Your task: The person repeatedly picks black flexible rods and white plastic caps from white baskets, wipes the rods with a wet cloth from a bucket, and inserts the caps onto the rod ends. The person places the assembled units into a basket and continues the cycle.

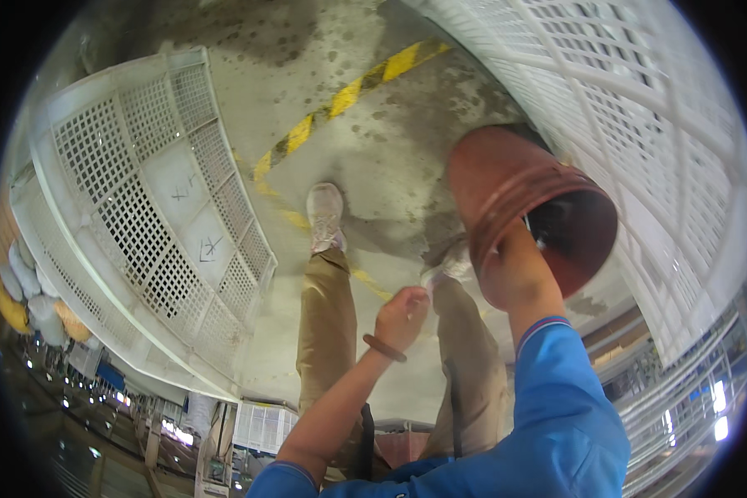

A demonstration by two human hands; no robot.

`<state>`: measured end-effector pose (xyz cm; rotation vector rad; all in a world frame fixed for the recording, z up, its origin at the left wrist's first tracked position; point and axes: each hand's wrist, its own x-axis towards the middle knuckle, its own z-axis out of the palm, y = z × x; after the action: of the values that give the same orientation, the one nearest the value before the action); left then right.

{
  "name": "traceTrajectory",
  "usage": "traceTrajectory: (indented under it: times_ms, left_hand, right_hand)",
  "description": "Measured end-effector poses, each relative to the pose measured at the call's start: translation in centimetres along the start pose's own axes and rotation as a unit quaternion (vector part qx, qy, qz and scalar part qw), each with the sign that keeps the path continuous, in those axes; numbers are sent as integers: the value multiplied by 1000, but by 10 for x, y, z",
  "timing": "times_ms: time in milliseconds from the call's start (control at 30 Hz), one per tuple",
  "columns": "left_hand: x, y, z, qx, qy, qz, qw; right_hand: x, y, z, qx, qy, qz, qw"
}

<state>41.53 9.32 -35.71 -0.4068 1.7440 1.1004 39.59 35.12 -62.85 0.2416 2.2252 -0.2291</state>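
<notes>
A reddish-brown bucket [502, 170] is at my right, beside a white crate, with its mouth tilted toward me. My right forearm [527, 286] reaches into the mouth. The bucket hides my right hand, so its fingers and anything in them cannot be seen. In front of my legs hangs my left hand [402, 319], its fingers curled in loosely and no object showing in them. A brown bracelet [384, 348] circles that wrist.
White perforated plastic crates stand on the left [141, 199] and on the right [606, 91]. A yellow and black striped line [340, 100] crosses the stained, wet concrete floor [407, 133]. Metal wire racking [697, 407] is at the lower right. Bundled sacks [37, 307] lie beyond the left crate.
</notes>
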Motion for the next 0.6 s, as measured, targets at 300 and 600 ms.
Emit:
traceTrajectory:
  times_ms: [300, 600]
  left_hand:
    - [-3, -18, 4, -18, -14, 15, 1000]
    - [-2, -14, 18, -80, -82, -37, 993]
  right_hand:
    - [6, 7, -10, -33, -5, -55, 998]
    - [-160, 3, -160, -68, 181, -97, 976]
